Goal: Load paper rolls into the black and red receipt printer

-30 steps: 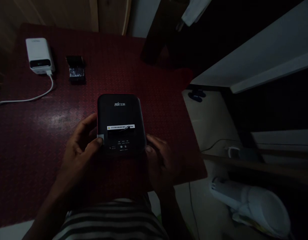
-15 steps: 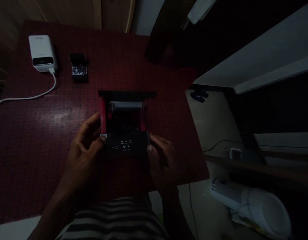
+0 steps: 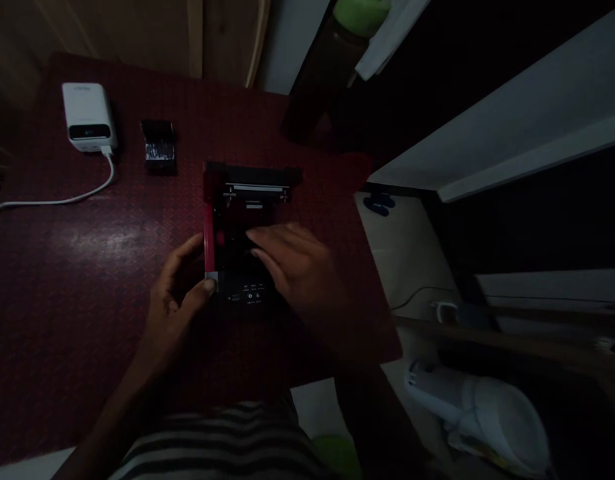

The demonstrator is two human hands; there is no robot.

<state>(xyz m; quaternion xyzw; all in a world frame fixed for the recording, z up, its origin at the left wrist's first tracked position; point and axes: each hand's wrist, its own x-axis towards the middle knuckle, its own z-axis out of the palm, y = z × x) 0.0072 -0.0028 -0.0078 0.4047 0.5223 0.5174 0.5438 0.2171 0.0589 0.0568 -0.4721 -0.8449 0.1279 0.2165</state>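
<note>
Head view, dim light: a black printer sits near the middle of a red table, its lid swung up and back at the far end, so the paper bay lies open. Red trim runs down the printer's left edge, and a row of small buttons shows on its near panel.

On the printer's left side, the left hand grips the body, thumb pressed at the near left corner and fingers curled loosely round the side wall. On the right, the right hand lies over the open bay, fingers half spread and pointing left into the hollow. Whether they touch or hold anything inside is too dark to tell.

Left of the printer and farther back lies a small dark box, well apart from it. Farther left again stands a white charger, with a white cable running from its near end off the table's left edge.

Behind the printer to the right, a dark bottle with a green cap stands at the table's far corner. Right of the printer, beyond the table's edge, the floor holds a white bag and a thin dark cord. Near the printer, at the bottom edge, a striped shirt shows.
</note>
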